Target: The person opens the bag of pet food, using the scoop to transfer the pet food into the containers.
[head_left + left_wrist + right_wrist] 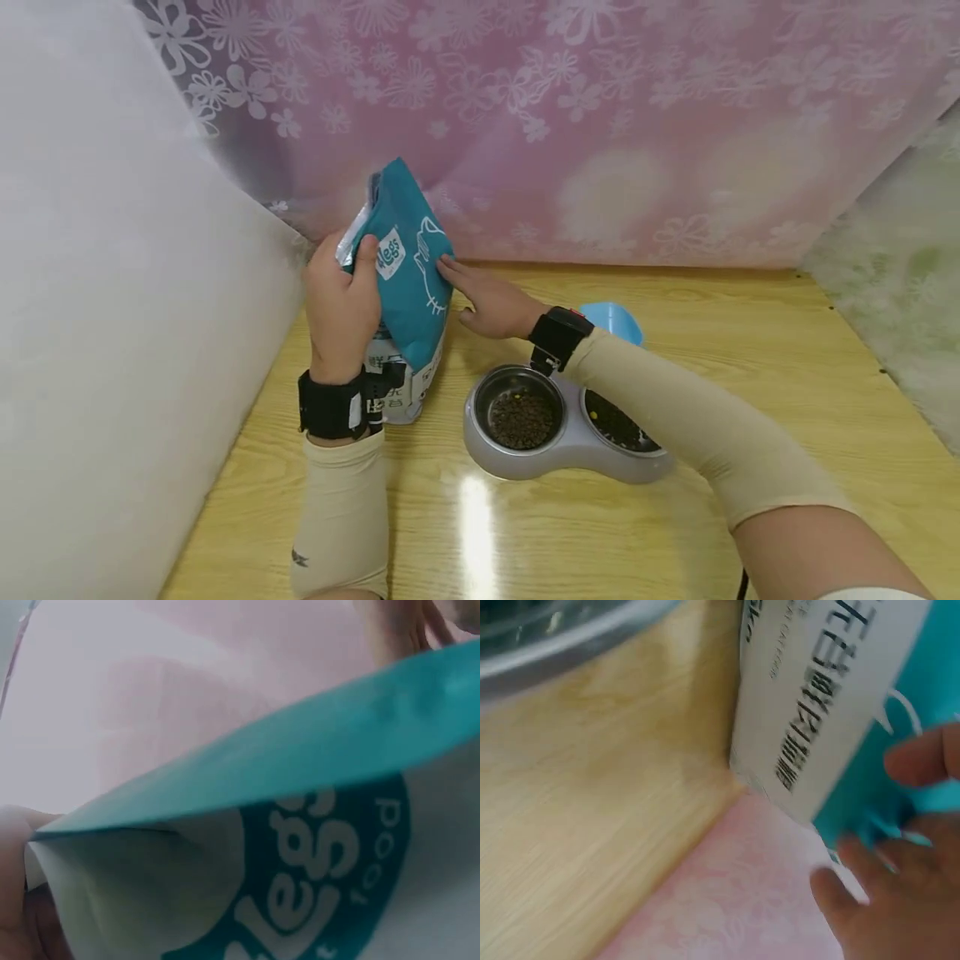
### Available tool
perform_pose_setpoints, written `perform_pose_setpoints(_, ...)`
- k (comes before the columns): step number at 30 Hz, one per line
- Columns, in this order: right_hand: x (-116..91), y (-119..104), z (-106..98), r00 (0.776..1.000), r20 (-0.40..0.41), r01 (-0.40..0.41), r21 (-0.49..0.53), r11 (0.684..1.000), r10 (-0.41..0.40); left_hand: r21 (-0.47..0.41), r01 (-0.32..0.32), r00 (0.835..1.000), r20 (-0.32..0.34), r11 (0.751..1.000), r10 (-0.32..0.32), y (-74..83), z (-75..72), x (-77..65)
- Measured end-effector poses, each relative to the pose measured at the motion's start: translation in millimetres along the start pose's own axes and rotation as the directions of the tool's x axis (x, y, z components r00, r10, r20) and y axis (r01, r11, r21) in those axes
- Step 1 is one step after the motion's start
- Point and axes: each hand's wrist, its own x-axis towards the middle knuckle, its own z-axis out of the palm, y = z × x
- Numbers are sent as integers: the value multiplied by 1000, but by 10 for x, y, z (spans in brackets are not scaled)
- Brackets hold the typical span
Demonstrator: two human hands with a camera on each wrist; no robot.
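A teal and white cat food bag (411, 275) with a white cat outline stands on the wooden surface, its top leaning. My left hand (341, 304) grips the bag's upper left edge, thumb on the front and the other fingers behind. My right hand (495, 302) touches the bag's right side with extended fingers. In the right wrist view, the fingers of this hand (900, 885) lie spread along the teal side of the bag (810, 712). The left wrist view shows the bag's teal fold (247, 765) up close.
A grey double feeder (558, 457) sits to the right of the bag; brown kibble (522, 419) lies in its left bowl. My right forearm passes over its right bowl (618, 425). Behind that forearm is a light blue plastic piece (613, 321). A pink floral sheet (510, 183) hangs behind; a white wall (150, 292) stands left.
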Motion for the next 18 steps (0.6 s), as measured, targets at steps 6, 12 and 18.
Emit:
perform_pose_setpoints(6, -153, -34, -103, 1000, 15, -8, -53, 999, 9, 45, 96, 995, -1, 994, -97, -124, -205, 83)
perform_pose_setpoints(12, -514, 184, -221, 972, -217, -100, -9, 995, 96, 78, 165, 986, 26, 983, -167, -273, -328, 199)
perform_pose_setpoints(18, -733, 479, -354, 881, -454, -173, -42, 984, 136, 61, 174, 984, 16, 983, -176, -317, -297, 333)
